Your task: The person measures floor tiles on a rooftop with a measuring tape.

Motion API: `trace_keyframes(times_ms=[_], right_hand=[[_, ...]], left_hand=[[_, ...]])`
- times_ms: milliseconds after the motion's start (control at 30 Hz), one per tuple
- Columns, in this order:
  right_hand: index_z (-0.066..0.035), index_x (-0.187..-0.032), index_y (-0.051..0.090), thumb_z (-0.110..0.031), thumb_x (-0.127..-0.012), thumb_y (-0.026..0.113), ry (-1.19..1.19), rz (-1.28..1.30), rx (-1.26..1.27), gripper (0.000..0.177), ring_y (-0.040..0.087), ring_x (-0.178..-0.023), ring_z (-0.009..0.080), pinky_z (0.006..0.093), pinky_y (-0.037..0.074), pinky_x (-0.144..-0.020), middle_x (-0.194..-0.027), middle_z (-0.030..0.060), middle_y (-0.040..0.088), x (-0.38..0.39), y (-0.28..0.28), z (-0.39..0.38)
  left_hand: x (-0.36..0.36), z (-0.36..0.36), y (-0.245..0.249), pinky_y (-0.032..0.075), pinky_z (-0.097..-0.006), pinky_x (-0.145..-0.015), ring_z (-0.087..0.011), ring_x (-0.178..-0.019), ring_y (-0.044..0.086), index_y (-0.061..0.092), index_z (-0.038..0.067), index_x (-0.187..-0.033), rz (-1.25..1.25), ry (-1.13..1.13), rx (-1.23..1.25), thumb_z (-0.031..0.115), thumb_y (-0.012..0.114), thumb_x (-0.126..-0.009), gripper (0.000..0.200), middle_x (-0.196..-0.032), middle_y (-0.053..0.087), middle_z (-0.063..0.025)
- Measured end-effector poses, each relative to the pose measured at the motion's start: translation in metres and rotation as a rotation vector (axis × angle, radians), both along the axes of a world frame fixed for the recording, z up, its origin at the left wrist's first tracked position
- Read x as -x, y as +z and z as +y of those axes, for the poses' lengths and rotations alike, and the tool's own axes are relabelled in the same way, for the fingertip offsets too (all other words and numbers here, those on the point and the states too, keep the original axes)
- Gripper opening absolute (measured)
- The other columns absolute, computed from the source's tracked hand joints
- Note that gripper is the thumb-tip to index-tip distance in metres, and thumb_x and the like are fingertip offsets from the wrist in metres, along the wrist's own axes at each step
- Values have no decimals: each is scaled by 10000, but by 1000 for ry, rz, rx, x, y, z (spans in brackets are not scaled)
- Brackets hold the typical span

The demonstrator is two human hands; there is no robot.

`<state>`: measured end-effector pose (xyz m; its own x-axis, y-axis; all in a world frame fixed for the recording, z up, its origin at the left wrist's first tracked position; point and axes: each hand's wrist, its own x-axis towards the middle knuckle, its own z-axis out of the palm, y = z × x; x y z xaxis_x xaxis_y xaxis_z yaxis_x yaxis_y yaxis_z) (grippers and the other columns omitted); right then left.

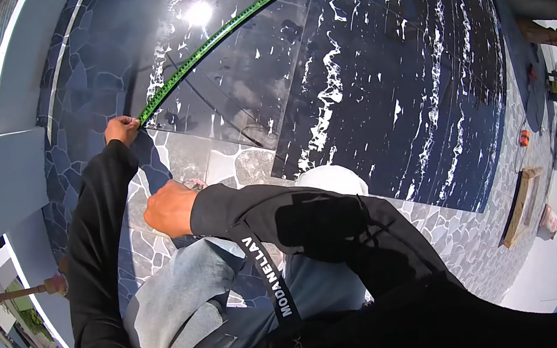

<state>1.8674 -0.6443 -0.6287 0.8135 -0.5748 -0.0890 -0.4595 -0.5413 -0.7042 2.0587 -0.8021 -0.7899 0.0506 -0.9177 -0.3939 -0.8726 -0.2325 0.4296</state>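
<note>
Across stone-patterned floor [475, 238]: at least two dark, white-veined slabs [384, 108]. Over left slab, stretching diagonally forward and away from grip: one green strip [202, 48], pinched at near end in left hand [122, 130]. Nearer body, apart from strip: one right hand [172, 210], fingers curled; cannot tell whether around anything.

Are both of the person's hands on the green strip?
No, only the left hand is at the near end of the green strip, while the right hand is clearly apart from it.
</note>
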Motion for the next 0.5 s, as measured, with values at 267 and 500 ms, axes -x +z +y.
trace_keyframes(times_ms=[267, 500], right_hand=[[-19, -773, 683, -66, -671, 630, 19, 30, -6, 124, 673, -731, 296, 399, 503, -562, -793, 165, 671, 6, 5, -2], [-20, -851, 688, -92, -698, 623, -38, 57, 0, 181, 665, -805, 301, 425, 491, -586, -901, 163, 658, 3, -1, 3]], left_hand=[[-1, 3, -4, 467, -287, -625, -147, -624, 609, 698, 53, -778, 14, 11, -28, 242, 697, -735, 193, -660, 650, -65], [-12, -2, -16, 479, -288, -657, -157, -658, 632, 704, 65, -814, 49, -13, -65, 277, 678, -742, 226, -689, 666, -68]])
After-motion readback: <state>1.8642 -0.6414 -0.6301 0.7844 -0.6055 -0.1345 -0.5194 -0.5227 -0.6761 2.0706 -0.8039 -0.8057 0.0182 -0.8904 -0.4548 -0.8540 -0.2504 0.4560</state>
